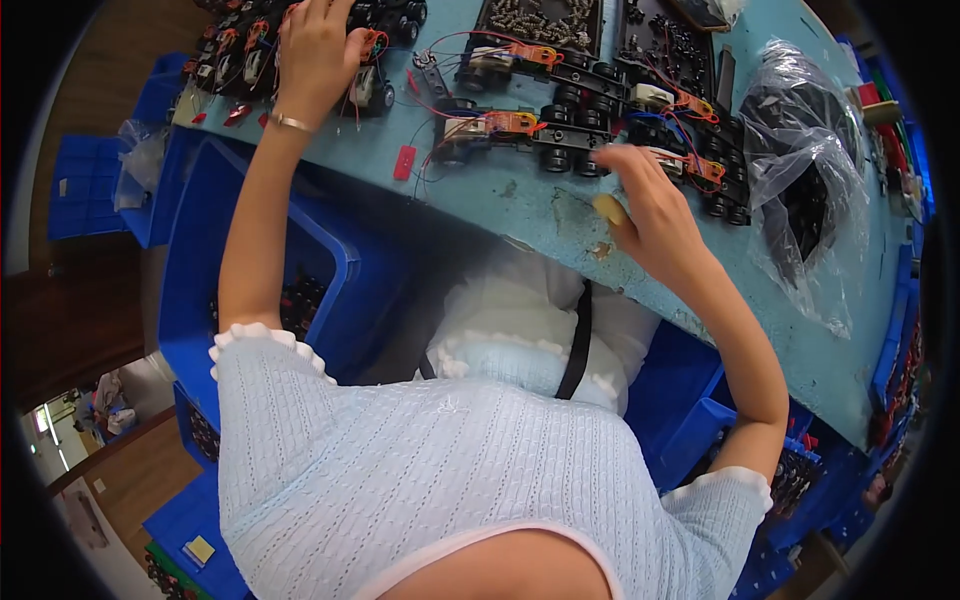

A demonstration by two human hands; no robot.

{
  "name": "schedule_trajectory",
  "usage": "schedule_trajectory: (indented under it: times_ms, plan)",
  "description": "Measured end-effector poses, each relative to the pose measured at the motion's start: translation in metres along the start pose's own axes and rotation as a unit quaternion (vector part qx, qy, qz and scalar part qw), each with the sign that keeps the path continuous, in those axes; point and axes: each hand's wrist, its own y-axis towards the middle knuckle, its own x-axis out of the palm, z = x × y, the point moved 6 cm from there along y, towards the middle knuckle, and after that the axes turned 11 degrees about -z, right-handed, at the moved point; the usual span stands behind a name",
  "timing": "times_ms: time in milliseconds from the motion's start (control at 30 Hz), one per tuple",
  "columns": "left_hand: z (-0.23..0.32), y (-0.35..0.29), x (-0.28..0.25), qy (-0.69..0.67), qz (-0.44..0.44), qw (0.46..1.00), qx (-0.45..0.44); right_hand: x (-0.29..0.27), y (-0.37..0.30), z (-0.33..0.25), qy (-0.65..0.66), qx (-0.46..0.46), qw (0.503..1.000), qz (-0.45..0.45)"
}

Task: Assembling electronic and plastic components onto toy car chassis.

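My left hand (318,62) reaches over a row of toy vehicle chassis at the far left of the table. Its fingers and thumb are apart, touching or just above a chassis with a white motor housing (364,90); the fingertips are partly cut off by the top edge. My right hand (655,205) is at the near edge of a black toy chassis (578,139) with wheels, an orange circuit board and thin wires. Its fingertips lie close to the wheels, and the thumb, with a yellow covering (610,209) at its tip, stands apart from them.
More wired chassis (508,52) lie behind. Black trays (545,18) hold small metal parts at the back. A clear plastic bag of black parts (805,180) stands at the right. A red plate (404,163) lies near the edge; a blue bin (345,262) is below the table.
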Motion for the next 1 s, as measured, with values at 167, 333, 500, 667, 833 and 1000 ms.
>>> schedule_trajectory:
  times_ms: [167, 333, 500, 667, 833, 1000]
  plan:
    - [0.077, -0.065, -0.035, -0.264, -0.098, 0.956, -0.086, 0.024, 0.068, 0.003, -0.034, -0.063, 0.997, 0.019]
    - [0.112, -0.151, -0.022, -0.380, -0.126, 0.875, -0.272, 0.044, 0.104, -0.001, 0.027, -0.032, 0.997, -0.065]
    - [0.128, -0.188, 0.022, -0.521, -0.067, 0.751, -0.399, 0.048, 0.098, -0.025, 0.050, 0.011, 0.992, -0.115]
    - [0.106, -0.170, -0.024, -0.544, -0.053, 0.749, -0.375, 0.060, 0.063, -0.012, 0.088, 0.102, 0.972, -0.192]
    - [0.087, -0.098, -0.080, -0.436, -0.034, 0.867, -0.238, 0.038, 0.057, -0.029, 0.067, 0.014, 0.995, -0.071]
    - [0.100, -0.026, -0.095, -0.385, -0.016, 0.922, -0.045, 0.025, 0.084, -0.024, 0.337, 0.007, 0.940, -0.055]
